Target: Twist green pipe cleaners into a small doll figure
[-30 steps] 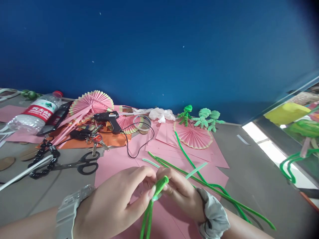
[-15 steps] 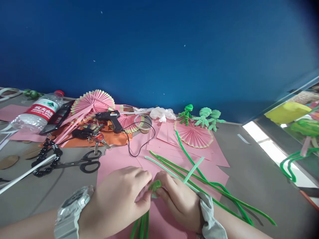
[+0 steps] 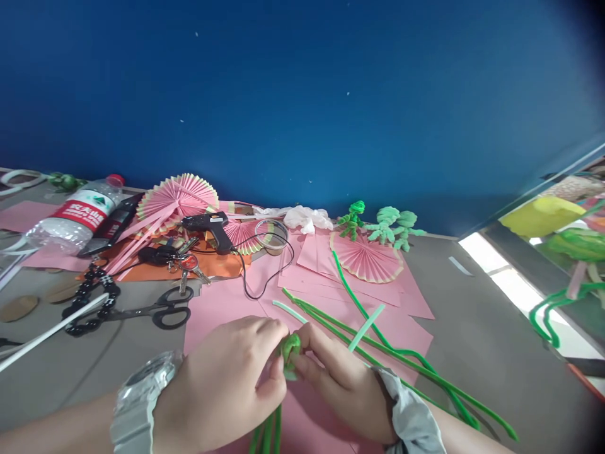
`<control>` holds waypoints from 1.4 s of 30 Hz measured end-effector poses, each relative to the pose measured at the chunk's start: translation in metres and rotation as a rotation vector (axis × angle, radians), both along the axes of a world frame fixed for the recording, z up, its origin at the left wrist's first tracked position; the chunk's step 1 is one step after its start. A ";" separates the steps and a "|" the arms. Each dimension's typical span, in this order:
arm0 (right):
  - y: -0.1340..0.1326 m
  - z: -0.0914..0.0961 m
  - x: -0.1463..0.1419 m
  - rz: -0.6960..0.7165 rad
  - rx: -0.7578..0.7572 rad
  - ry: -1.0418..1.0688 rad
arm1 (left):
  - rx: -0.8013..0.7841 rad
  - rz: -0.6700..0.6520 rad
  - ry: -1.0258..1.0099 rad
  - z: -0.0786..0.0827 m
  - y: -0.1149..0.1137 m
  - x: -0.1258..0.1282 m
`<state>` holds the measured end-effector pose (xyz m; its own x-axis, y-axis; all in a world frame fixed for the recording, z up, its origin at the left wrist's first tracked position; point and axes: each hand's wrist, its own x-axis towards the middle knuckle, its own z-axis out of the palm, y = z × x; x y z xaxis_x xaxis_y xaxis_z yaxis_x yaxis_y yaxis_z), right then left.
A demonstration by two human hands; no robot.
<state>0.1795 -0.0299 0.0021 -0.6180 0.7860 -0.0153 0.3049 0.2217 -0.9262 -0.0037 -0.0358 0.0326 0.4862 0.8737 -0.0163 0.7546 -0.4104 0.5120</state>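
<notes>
My left hand (image 3: 222, 384), with a grey watch on its wrist, and my right hand (image 3: 343, 384), with a grey scrunchie on its wrist, pinch together around a bent green pipe cleaner bundle (image 3: 289, 348). Its stems run down between my hands to the bottom edge. Both hands are closed on it, above pink paper sheets (image 3: 227, 309). Long green pipe cleaners (image 3: 401, 359) lie just right of my right hand, with pale green ones (image 3: 366, 318) among them.
Black scissors (image 3: 155, 310), keys (image 3: 184, 265), a black glue gun (image 3: 210, 224), pink paper fans (image 3: 177, 195), a water bottle (image 3: 75, 214), a black bead chain (image 3: 92, 296) and finished green pipe cleaner figures (image 3: 378, 224) lie on the grey table. A blue wall stands behind.
The raised green loop tip has been folded down into a small tight bend between my fingertips. Both hands have sunk slightly lower and closer together.
</notes>
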 end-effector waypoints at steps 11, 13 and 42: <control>0.001 0.004 -0.001 -0.050 -0.166 0.201 | -0.124 0.060 -0.204 0.007 0.005 0.001; 0.001 0.003 -0.002 -0.058 -0.162 0.189 | -0.068 0.044 -0.164 0.005 0.006 0.001; 0.008 0.008 -0.002 -0.089 -0.475 0.414 | -0.829 0.146 -0.918 -0.006 0.016 0.002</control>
